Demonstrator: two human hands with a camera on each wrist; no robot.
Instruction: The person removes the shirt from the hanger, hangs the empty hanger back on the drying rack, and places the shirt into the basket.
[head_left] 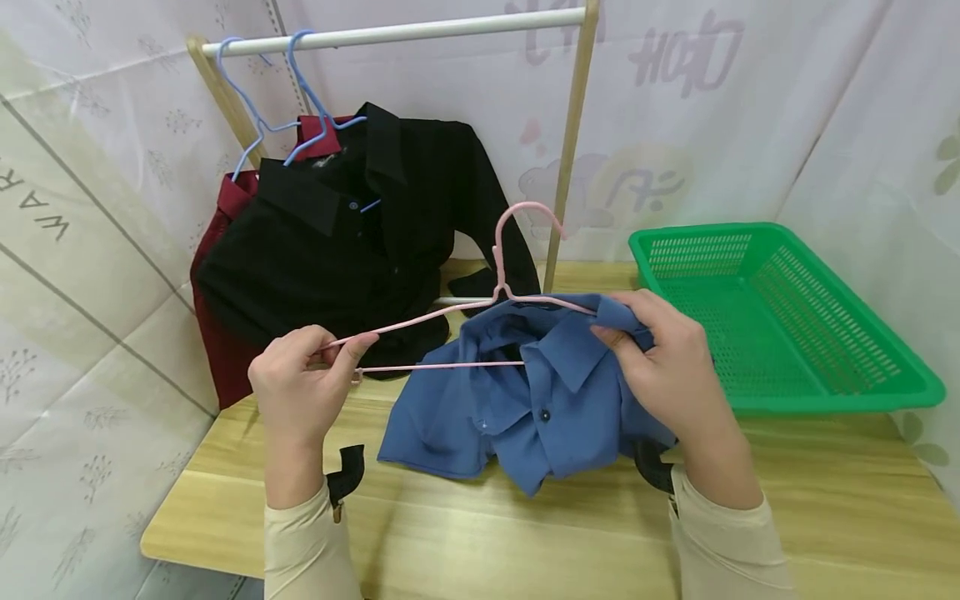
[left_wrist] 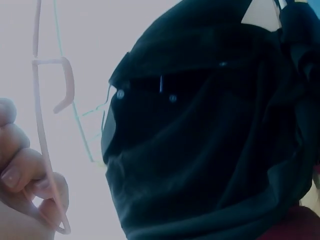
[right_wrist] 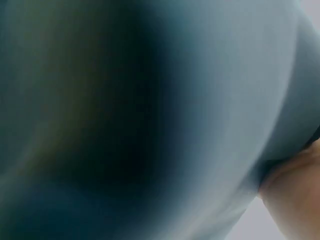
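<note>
A pink hanger (head_left: 435, 315) is held up over the table, its hook pointing up. My left hand (head_left: 303, 383) pinches its left end between thumb and fingers; the left wrist view shows the same hand (left_wrist: 30, 175) on the hanger (left_wrist: 41, 115). The hanger's right arm goes into the collar of a blue shirt (head_left: 577, 408) with a dark button. With thumb and fingers my right hand (head_left: 667, 358) grips the shirt at its collar and shoulder. The hanger's right end is hidden in the cloth. In the right wrist view, blurred blue cloth (right_wrist: 235, 100) fills most of the picture.
Behind stands a rack with a white bar (head_left: 420, 32). A black shirt (head_left: 427, 183) and a dark red shirt (head_left: 225, 333) hang there on blue hangers (head_left: 311, 92). To the right, a green basket (head_left: 832, 400) sits on the wooden table (head_left: 465, 533).
</note>
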